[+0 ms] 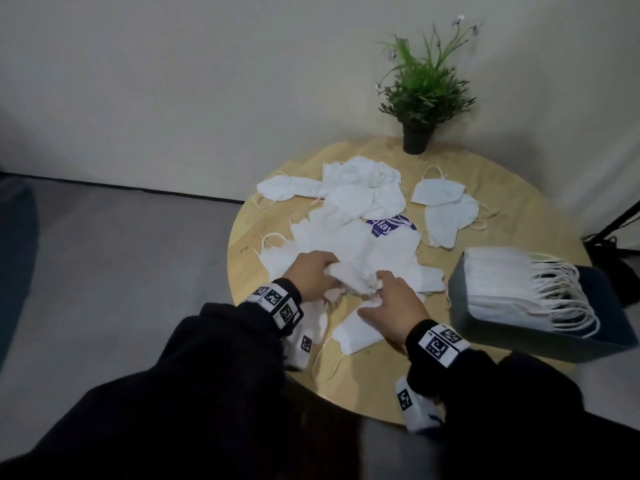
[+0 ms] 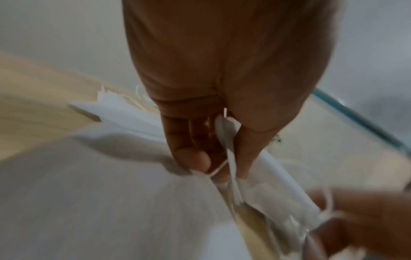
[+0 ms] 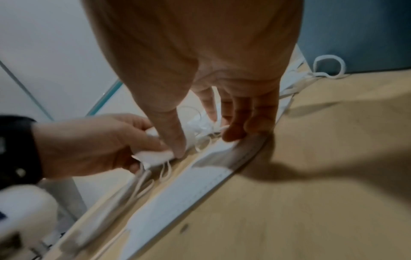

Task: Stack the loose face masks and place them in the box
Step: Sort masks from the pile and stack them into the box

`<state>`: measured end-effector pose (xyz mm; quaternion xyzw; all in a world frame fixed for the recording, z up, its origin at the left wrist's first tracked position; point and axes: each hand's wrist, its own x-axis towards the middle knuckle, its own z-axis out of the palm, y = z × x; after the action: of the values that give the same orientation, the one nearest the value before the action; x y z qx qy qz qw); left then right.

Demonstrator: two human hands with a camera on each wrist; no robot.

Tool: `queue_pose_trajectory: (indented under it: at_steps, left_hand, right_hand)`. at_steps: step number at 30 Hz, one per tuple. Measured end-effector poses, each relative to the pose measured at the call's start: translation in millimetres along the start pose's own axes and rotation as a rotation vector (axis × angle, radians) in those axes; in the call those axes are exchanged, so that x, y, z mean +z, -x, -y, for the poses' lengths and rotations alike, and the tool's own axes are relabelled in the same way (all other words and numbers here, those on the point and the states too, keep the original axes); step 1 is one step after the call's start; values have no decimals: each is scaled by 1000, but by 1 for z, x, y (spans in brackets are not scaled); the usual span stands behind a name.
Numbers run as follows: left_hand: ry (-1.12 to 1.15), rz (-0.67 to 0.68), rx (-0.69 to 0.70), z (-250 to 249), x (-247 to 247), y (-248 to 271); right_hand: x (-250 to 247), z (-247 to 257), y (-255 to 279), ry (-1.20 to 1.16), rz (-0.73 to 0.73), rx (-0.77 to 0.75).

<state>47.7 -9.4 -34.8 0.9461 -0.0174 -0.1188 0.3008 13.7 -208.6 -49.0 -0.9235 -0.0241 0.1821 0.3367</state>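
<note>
Many loose white face masks [image 1: 349, 209] lie scattered over a round wooden table [image 1: 519, 209]. Both hands meet at the table's near middle on a small bundle of masks [image 1: 353, 278]. My left hand [image 1: 329, 270] grips the bundle's left end, its fingers curled round the folded masks [image 2: 227, 139]. My right hand [image 1: 379, 284] pinches the right end between thumb [image 3: 175, 139] and fingers, with ear loops [image 3: 206, 139] trailing below. The dark blue box [image 1: 540, 341] stands at the right table edge and holds a stack of masks [image 1: 512, 285].
A potted green plant [image 1: 422, 98] stands at the table's far edge by the wall. One flat mask [image 3: 177, 193] lies on the wood just under my right hand. A purple printed wrapper [image 1: 384, 228] shows among the masks. The floor lies to the left.
</note>
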Motion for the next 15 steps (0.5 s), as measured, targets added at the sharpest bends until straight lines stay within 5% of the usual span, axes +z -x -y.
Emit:
queue_pose_trajectory:
  at_steps: [6, 8, 12, 15]
  left_hand:
    - [580, -283, -29, -8, -37, -19]
    - [578, -157, 10, -4, -45, -20]
    - [143, 317, 66, 5, -49, -12]
    - [147, 151, 51, 14, -48, -16]
  right_hand:
    - [-18, -13, -24, 228, -249, 62]
    - [-21, -17, -29, 246, -189, 114]
    - [-30, -16, -29, 359, -99, 129]
    - [-33, -12, -28, 340, -161, 80]
